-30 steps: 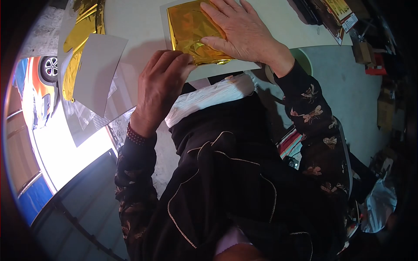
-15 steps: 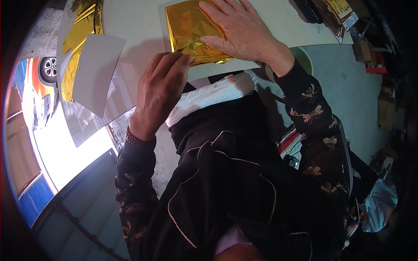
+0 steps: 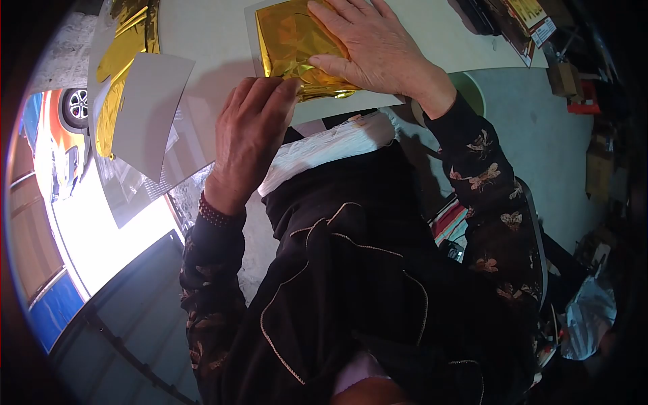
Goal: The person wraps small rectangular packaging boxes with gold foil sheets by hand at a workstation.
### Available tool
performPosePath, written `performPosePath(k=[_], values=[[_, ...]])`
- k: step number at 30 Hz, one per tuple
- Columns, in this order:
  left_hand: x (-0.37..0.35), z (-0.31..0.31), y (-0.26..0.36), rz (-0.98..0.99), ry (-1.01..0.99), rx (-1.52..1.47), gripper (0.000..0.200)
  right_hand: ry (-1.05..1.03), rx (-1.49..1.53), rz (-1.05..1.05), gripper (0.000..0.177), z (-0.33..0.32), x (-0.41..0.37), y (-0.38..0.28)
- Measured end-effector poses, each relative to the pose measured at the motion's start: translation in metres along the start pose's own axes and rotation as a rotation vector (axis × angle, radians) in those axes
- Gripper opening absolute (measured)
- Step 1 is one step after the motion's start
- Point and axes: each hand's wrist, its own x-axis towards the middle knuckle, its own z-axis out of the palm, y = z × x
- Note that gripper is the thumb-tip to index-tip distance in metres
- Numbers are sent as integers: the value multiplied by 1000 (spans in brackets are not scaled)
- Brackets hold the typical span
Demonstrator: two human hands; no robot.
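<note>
Gold foil (image 3: 290, 40), shiny and creased, lies on a flat pale sheet (image 3: 252, 34) at the top middle of the head view. My right hand (image 3: 374, 50) rests flat on the foil's right part, fingers stretched out and thumb apart. At the foil's near left corner, my left hand (image 3: 250, 128) has its fingers curled and pinched together on the foil's edge. The fingertips partly hide what lies between them. Along the near side, the foil's edge looks crumpled.
More gold foil (image 3: 111, 111) and a grey-white card (image 3: 150, 115) lie on the table (image 3: 209, 34) at left, beside clear plastic. Dark objects and printed packaging (image 3: 526, 13) sit at the far right. White cloth (image 3: 327, 152) covers my waist, and a green-rimmed bin (image 3: 472, 91) stands beneath the table edge.
My left hand has shifted slightly to the right along the foil's near edge, fingers still pinched. My right hand stays in place on the foil.
</note>
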Motion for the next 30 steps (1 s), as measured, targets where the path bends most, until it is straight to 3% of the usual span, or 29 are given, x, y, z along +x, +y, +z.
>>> performPosePath(k=[10,16,30], values=[[5,-5,5,-156,-100,-104,34,3,30,5,83,0,1,0],[6,-6,2,-177,-99,-113,26,-21,38,15,82,-5,1,-2],[7,-8,4,-187,-140,-128,33,20,34,-6,81,1,0,1]])
